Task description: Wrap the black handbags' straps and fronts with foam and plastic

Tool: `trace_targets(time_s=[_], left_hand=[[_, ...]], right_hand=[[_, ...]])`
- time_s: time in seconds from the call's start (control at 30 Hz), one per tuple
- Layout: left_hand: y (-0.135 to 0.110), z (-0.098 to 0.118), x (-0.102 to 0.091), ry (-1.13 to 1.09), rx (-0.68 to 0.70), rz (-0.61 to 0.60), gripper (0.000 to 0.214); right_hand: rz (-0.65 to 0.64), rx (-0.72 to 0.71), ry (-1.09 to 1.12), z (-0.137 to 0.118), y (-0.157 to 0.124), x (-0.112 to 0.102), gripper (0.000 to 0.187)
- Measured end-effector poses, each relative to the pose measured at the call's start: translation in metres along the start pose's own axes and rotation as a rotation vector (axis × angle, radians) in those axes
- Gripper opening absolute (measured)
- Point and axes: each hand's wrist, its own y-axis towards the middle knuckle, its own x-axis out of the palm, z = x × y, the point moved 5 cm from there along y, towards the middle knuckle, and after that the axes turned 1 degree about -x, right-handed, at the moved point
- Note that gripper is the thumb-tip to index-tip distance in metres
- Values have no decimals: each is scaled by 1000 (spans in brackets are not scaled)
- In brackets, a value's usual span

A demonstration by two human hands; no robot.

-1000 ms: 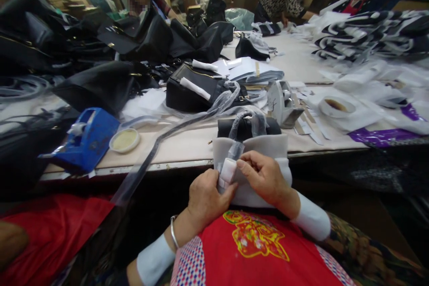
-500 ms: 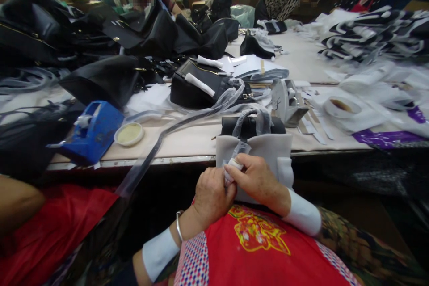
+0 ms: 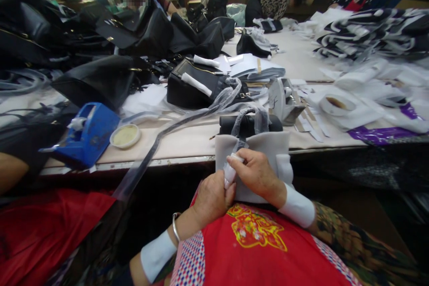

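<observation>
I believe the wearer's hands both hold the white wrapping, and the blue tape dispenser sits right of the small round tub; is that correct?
Not quite: in the head view, the blue tape dispenser is left of the small round tub. The left hand and right hand do hold the white wrapping.

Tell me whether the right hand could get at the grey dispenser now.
Probably, once the right hand lets go of the white wrapping: the grey dispenser stands just past the black bag, its near side mostly uncovered.
</observation>
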Motion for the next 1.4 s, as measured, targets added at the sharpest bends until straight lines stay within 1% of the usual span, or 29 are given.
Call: trace_targets(time_s=[0.07, 0.1, 0.13, 0.17, 0.2, 0.23, 0.3, 0.33, 0.37, 0.4, 0.43, 0.47, 0.5, 0.57, 0.63, 0.7, 0.77, 0.83, 0.9, 0.97, 1.03, 1.1, 1.17, 1.23, 1.27, 1.3, 1.37, 1.4], left_hand=[[-1, -3, -2, -100, -20, -1, 17], [-1, -6, -5, -171, -45, -3, 18], [-1, -9, -7, -247, -76, -7, 20], [-2, -14, -11, -318, -109, -5, 22], [-2, -19, -15, -380, -141, 15, 26], [-3, -25, -20, -430, -171, 55, 29], [-5, -41, -26, -503, -241, 170, 36], [-6, -50, -26, -535, -292, 224, 39], [-8, -58, -23, -575, -348, 255, 42], [-8, -66, -17, -626, -399, 263, 45], [-9, -71, -10, -686, -440, 246, 49], [-8, -73, -3, -750, -463, 213, 51], [-7, -73, 5, -810, -469, 171, 53], [-4, -70, 14, -888, -460, 87, 54], [-1, -67, 15, -909, -457, 40, 54], [0, -69, 10, -920, -472, 50, 54], [0, -76, 3, -937, -496, 82, 55], [-2, -86, -1, -935, -533, 105, 56], [-3, -96, -6, -886, -572, 122, 56], [-3, -100, -17, -758, -560, 136, 52], [1, -99, -41, -525, -501, 186, 42], [7, -91, -77, -260, -457, 313, 33], [16, -78, -113, -105, -433, 467, 31], [34, -60, -138, -84, -347, 533, 32], [46, -49, -145, -99, -279, 527, 32], [60, -38, -148, -124, -200, 506, 32], [90, -18, -148, -179, -70, 461, 32], [105, -11, -146, -196, -27, 446, 32]], right_hand=[[-108, -47, 45, -3, 1, -3, 33], [-153, -69, 82, -4, 1, -8, 30], [-161, -84, 121, -3, 1, -17, 28], [-118, -84, 150, 1, 1, -31, 26], [-16, -68, 161, 9, 1, -49, 26], [127, -36, 144, 22, -1, -69, 28], [435, 78, 49, 59, -11, -106, 34], [535, 154, -16, 80, -18, -117, 36], [541, 233, -78, 103, -25, -121, 39], [472, 310, -83, 126, -32, -117, 43], [366, 371, -26, 147, -39, -107, 47], [252, 403, 61, 163, -47, -94, 51], [174, 423, 162, 175, -56, -80, 55], [145, 447, 435, 184, -71, -57, 60], [126, 439, 619, 177, -78, -42, 60], [101, 423, 667, 163, -77, -35, 59], [91, 397, 642, 150, -71, -31, 60], [98, 361, 608, 143, -65, -25, 61], [126, 344, 546, 145, -61, -17, 62], [150, 349, 443, 152, -61, -13, 60], [210, 336, 316, 157, -62, -22, 52], [319, 287, 207, 153, -58, -46, 41], [445, 213, 133, 134, -47, -79, 36], [506, 109, 96, 104, -23, -107, 34], [490, 42, 97, 86, -7, -115, 35], [447, -22, 108, 67, 11, -119, 35], [339, -92, 100, 35, 49, -116, 39], [288, -90, 65, 22, 67, -110, 41]])
